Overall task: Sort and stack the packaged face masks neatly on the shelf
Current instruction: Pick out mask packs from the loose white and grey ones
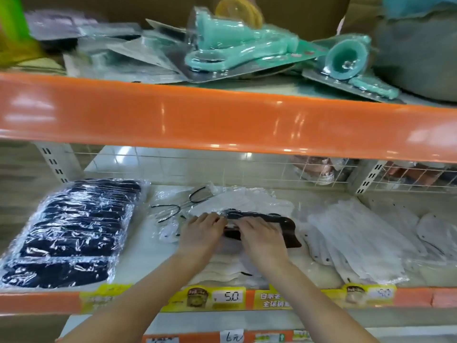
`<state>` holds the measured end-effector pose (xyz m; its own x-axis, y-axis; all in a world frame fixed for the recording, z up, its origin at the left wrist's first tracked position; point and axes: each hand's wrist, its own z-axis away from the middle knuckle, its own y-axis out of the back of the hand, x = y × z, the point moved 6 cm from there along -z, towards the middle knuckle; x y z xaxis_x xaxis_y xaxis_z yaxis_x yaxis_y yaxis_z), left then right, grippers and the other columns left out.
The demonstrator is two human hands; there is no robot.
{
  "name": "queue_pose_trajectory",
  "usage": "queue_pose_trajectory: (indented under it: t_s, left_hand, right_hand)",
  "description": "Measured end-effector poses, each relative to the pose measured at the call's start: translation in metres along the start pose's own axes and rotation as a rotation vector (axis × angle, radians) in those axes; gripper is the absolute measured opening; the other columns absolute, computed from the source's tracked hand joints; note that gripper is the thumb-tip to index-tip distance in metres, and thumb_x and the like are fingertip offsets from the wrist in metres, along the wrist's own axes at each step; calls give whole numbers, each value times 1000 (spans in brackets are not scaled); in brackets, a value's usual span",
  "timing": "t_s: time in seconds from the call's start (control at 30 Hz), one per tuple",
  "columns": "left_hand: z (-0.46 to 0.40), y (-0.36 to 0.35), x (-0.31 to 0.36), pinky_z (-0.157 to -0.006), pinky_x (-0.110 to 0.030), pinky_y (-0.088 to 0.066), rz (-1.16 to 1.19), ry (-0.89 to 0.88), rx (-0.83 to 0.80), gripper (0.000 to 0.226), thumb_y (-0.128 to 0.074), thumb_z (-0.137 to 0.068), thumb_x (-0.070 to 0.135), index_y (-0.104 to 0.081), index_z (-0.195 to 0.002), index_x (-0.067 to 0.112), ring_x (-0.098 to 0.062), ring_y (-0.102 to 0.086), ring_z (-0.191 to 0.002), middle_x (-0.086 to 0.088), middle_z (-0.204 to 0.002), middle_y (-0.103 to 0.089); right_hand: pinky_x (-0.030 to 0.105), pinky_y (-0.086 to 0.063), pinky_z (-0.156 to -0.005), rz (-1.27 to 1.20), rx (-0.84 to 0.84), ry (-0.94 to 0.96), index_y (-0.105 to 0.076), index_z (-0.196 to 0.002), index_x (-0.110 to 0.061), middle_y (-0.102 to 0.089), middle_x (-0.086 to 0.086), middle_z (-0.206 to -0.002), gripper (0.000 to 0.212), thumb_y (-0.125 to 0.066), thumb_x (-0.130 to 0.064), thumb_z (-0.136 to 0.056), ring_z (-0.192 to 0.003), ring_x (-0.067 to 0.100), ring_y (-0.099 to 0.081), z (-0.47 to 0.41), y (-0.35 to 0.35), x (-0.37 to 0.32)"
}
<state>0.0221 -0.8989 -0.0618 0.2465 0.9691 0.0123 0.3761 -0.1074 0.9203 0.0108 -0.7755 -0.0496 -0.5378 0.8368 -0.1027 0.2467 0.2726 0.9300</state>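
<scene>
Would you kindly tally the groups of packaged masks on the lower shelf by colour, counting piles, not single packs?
Dark navy: 1 pile at the left.
White: 2 piles, one in the middle, one at the right.
Black: 1 pack under both hands, left hand and right hand.
Total: 4 groups.

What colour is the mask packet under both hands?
Black, in clear wrap, seen in the head view; both hands rest on it.
</scene>
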Motion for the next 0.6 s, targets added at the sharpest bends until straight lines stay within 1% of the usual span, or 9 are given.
queue_pose_trajectory:
  t_s: [0.03, 0.1, 0.13, 0.2, 0.3, 0.37, 0.5, 0.57, 0.6]
  left_hand:
    - [-2, 3, -6, -53, -29, -50, -11, 6, 16, 43, -93, -40, 14, -71, -76, 19, -21, -66, -64, 2, -72, -65]
    - [-2, 12, -22, -49, -29, -48, -1, 15, 51, 41, -91, -38, 9, -67, -70, 18, -23, -63, -59, 2, -66, -61]
    - [1, 17, -31, -48, -29, -47, 12, 23, 68, 40, -90, -39, 7, -66, -69, 17, -23, -63, -58, 1, -66, -61]
    - [9, 26, -51, -50, -30, -49, 28, 27, 110, 38, -89, -43, 4, -68, -73, 15, -25, -64, -63, 0, -71, -64]
    - [25, 41, -80, -54, -32, -52, 67, 21, 200, 38, -86, -50, -1, -70, -83, 11, -27, -67, -71, -3, -80, -68]
    - [38, 50, -100, -55, -32, -52, 65, 19, 258, 38, -84, -51, -4, -71, -84, 11, -26, -67, -72, -3, -82, -69]
    - [66, 62, -138, -65, -33, -53, 45, -6, 339, 29, -68, -68, -3, -72, -93, 10, -27, -69, -80, -5, -91, -71]
    - [81, 69, -157, -70, -35, -54, 9, -5, 335, 28, -60, -72, 4, -73, -97, 9, -28, -69, -84, -6, -96, -71]
    - [89, 72, -166, -71, -36, -55, -8, -2, 326, 29, -55, -75, 7, -73, -98, 9, -28, -69, -87, -7, -98, -71]
  right_hand:
    - [29, -53, -65, -11, 88, 38, -73, -95, -16, -70, -3, -93, 27, -71, -13, -69, -82, 19, -68, -1, 1, -9]
    - [29, -53, -62, -48, 148, 62, -72, -91, -14, -69, -1, -94, 16, -64, -14, -77, -80, 20, -68, -5, 1, -26]
    - [30, -54, -63, -70, 143, 60, -71, -93, -14, -68, 0, -97, 19, -70, -11, -74, -82, 20, -67, -9, 0, -34]
    - [30, -55, -64, -101, 111, 56, -68, -97, -13, -65, 1, -97, 38, -77, -3, -62, -84, 22, -66, -15, -7, -48]
    - [33, -56, -64, -128, 113, 83, -66, -103, -13, -64, 1, -98, 44, -69, 2, -61, -82, 24, -64, -22, -10, -72]
    - [36, -56, -65, -135, 118, 110, -65, -106, -12, -64, 3, -100, 47, -67, 2, -61, -83, 25, -64, -28, -12, -91]
    - [34, -55, -66, -123, 91, 145, -65, -107, -13, -64, 3, -103, 43, -46, -10, -69, -87, 26, -63, -42, -19, -130]
    - [34, -55, -69, -128, 82, 178, -64, -109, -14, -63, 3, -106, 45, -58, -6, -65, -91, 26, -62, -48, -26, -151]
    - [36, -55, -70, -139, 70, 192, -63, -111, -15, -62, 3, -107, 52, -66, -3, -60, -93, 26, -62, -51, -29, -163]
